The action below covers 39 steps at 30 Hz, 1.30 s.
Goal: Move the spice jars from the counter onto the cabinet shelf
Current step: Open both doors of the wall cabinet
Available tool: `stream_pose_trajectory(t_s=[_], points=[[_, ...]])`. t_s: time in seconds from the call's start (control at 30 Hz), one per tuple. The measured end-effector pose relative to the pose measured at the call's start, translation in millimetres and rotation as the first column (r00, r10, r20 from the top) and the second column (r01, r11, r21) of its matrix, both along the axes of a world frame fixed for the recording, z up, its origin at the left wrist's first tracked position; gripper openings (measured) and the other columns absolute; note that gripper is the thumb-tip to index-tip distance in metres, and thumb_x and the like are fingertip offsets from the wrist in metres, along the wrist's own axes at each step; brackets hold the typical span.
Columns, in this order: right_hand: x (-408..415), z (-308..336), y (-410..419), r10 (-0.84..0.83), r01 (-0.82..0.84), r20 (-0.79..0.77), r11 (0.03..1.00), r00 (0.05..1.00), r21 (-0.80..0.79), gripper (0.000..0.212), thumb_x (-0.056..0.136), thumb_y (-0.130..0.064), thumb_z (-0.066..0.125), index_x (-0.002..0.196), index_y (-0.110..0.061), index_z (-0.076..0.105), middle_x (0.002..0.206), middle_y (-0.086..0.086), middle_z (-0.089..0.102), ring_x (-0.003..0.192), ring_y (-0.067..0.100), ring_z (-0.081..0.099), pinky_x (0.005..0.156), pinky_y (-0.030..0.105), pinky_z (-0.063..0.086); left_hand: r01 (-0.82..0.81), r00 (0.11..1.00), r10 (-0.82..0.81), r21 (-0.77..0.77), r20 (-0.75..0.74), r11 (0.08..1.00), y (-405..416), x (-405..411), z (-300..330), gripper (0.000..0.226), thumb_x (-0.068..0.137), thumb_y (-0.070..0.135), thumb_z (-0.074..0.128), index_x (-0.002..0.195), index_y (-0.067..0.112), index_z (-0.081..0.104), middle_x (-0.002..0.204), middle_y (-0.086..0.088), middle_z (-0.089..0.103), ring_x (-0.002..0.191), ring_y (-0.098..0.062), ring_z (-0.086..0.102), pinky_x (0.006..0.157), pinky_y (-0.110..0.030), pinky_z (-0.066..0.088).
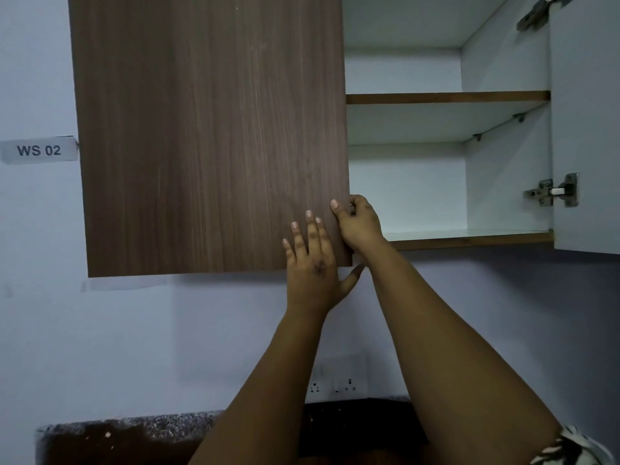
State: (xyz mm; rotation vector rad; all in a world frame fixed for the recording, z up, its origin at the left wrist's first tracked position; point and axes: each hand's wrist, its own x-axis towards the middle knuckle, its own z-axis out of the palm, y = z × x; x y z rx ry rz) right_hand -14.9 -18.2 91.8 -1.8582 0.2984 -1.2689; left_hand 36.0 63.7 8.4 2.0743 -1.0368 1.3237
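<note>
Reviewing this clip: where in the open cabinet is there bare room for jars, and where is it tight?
Both shelves in the open right half look bare: the bottom shelf right of the right hand, and the middle shelf above. It is tight at the brown door edge, where the right hand grips and the left hand lies flat.

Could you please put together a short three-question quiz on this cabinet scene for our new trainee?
1. True or false: spice jars already stand on the cabinet shelf.
2. Which hand curls round the edge of the brown door?
3. What does the wall label read?

Key:
1. False; the visible shelves hold no jars.
2. The right hand; the left hand lies flat on the door's face.
3. WS 02.
</note>
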Motion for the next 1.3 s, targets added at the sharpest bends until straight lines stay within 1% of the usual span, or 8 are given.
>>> stream_pose_trajectory(t_s=[0.3, 0.67, 0.73, 0.8, 0.87, 0.93, 1.13, 1.3], points=[[-78, -1, 78, -0.036, 0.037, 0.022, 0.999, 0.999, -0.036, 0.038, 0.095, -0.036, 0.057, 0.123, -0.012, 0.049, 0.105, 0.001, 0.056, 0.091, 0.017, 0.053, 0.071, 0.024, 0.041, 0.092, 0.977, -0.117, -0.142, -0.18, 0.986, 60, -83, -3, 0.105, 0.083, 0.059, 0.062, 0.152, -0.001, 0.012, 0.161, -0.02, 0.005, 0.148, -0.04, 0.008, 0.116, -0.052, 0.023], [-157, -14, 250, -0.149, 0.177, 0.132, 0.956, 0.98, -0.233, 0.032, 0.096, -0.032, 0.055, 0.118, -0.01, 0.046, 0.111, 0.006, 0.057, 0.085, 0.013, 0.05, 0.067, 0.024, 0.04, 0.239, 0.892, -0.375, -0.443, -0.251, 0.864, 206, -182, -10, 0.07, 0.094, 0.02, 0.061, 0.15, -0.001, 0.024, 0.159, -0.016, 0.023, 0.149, -0.026, 0.018, 0.12, -0.033, 0.022], [-163, -17, 279, -0.155, 0.196, 0.156, 0.935, 0.975, -0.295, 0.032, 0.096, -0.034, 0.053, 0.117, -0.011, 0.046, 0.11, 0.005, 0.056, 0.082, 0.012, 0.048, 0.064, 0.023, 0.038, 0.254, 0.88, -0.409, -0.489, -0.24, 0.834, 237, -189, -11, 0.053, 0.094, 0.015, 0.06, 0.142, 0.001, 0.042, 0.146, -0.02, 0.045, 0.139, -0.031, 0.039, 0.112, -0.037, 0.038], [-167, -20, 310, -0.155, 0.206, 0.178, 0.924, 0.972, -0.322, 0.03, 0.096, -0.033, 0.054, 0.114, -0.011, 0.046, 0.108, 0.005, 0.055, 0.08, 0.012, 0.047, 0.062, 0.024, 0.038, 0.269, 0.888, -0.424, -0.551, -0.174, 0.79, 270, -195, -12, 0.027, 0.093, 0.008, 0.059, 0.118, -0.002, 0.061, 0.108, -0.017, 0.069, 0.109, -0.029, 0.063, 0.087, -0.03, 0.054], [-168, -23, 339, -0.154, 0.219, 0.209, 0.914, 0.966, -0.342, 0.027, 0.095, -0.032, 0.055, 0.11, -0.011, 0.047, 0.104, 0.004, 0.054, 0.077, 0.013, 0.047, 0.06, 0.025, 0.036, 0.282, 0.898, -0.426, -0.599, -0.111, 0.75, 300, -197, -15, 0.004, 0.087, -0.003, 0.059, 0.087, -0.003, 0.064, 0.066, 0.011, 0.061, 0.074, -0.006, 0.064, 0.058, -0.007, 0.045], [-166, -26, 362, -0.157, 0.239, 0.236, 0.896, 0.959, -0.375, 0.024, 0.095, -0.031, 0.056, 0.107, -0.012, 0.048, 0.102, 0.003, 0.053, 0.079, 0.016, 0.052, 0.059, 0.026, 0.037, 0.279, 0.891, -0.438, -0.619, -0.117, 0.734, 327, -199, -15, 0.025, 0.079, -0.01, 0.059, 0.069, 0.013, 0.054, 0.048, 0.018, 0.045, 0.052, 0.006, 0.049, 0.045, -0.004, 0.031], [-155, -31, 411, -0.173, 0.279, 0.284, 0.875, 0.943, -0.395, 0.023, 0.094, -0.029, 0.054, 0.109, -0.012, 0.049, 0.108, 0.003, 0.052, 0.09, 0.02, 0.056, 0.061, 0.027, 0.045, 0.312, 0.847, -0.51, -0.635, -0.152, 0.707, 380, -192, -13, 0.031, 0.071, 0.01, 0.051, 0.054, 0.03, 0.036, 0.045, 0.009, 0.036, 0.049, -0.007, 0.028, 0.044, -0.014, 0.023], [-140, -34, 457, -0.18, 0.303, 0.317, 0.866, 0.931, -0.398, 0.022, 0.092, -0.026, 0.056, 0.108, -0.011, 0.051, 0.107, 0.003, 0.052, 0.089, 0.02, 0.055, 0.061, 0.024, 0.04, 0.336, 0.806, -0.563, -0.641, -0.183, 0.69, 428, -169, -16, 0.042, 0.079, -0.003, 0.063, 0.056, 0.03, 0.05, 0.047, 0.009, 0.048, 0.049, -0.005, 0.034, 0.045, -0.012, 0.029]])
